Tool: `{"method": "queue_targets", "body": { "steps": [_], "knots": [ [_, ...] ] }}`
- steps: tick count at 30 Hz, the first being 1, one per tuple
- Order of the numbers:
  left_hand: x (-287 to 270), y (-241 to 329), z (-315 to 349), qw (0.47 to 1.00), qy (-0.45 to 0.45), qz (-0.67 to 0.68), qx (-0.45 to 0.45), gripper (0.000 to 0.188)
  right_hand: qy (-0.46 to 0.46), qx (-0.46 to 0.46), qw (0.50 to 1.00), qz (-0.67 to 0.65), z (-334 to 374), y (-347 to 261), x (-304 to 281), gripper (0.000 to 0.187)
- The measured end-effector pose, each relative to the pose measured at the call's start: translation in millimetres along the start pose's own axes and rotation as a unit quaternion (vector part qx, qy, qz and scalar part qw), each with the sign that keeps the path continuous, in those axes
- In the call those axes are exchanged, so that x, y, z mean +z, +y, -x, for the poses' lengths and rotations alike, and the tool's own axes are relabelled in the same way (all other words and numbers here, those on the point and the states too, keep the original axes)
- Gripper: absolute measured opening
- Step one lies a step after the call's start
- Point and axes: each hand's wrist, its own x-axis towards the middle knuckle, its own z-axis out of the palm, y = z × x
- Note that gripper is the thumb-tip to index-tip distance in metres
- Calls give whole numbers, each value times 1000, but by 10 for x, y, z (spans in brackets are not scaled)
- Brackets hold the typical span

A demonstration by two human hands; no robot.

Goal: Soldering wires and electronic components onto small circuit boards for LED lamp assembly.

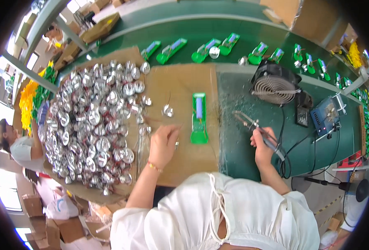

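Observation:
In my right hand (262, 146) is a soldering iron (272, 145) with a grey handle and cable, its metal tip pointing up and left. My left hand (163, 143) is closed, fingertips pinched together, over the cardboard mat (172, 166). A bit of silver shows beside its palm, but what it holds I cannot make out. Between my hands lies a green plastic casing (200, 137) with a lilac cylindrical battery (199, 108) in its upper part and thin wires below. A silver reflector cup (167, 111) with a wire sits on the mat beyond my left hand.
A large heap of silver reflector cups (95, 125) covers the left side. Several green casings (167, 54) line the back ledge. At right stand a round-grilled fan (276, 88), a black box (302, 112) and a blue soldering station (326, 116), with cables. Another person (22, 146) sits far left.

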Motion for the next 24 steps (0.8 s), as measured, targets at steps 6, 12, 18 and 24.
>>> {"method": "queue_targets", "body": {
  "steps": [6, 12, 18, 24],
  "knots": [
    [130, 5, -47, 985, -23, 84, -149, 17, -74, -59, 995, 10, 118, -254, 169, 13],
    [287, -11, -5, 976, -49, 109, -184, 18, -195, -100, 971, 99, 200, -237, 313, 15],
    [378, -14, 47, 994, -1, 90, -55, 15, -177, -77, 976, 105, 224, -104, 343, 17],
    [383, 25, 1, 996, 4, 61, -61, 15, -158, -31, 984, 73, 228, -115, 444, 17]
  ]
}}
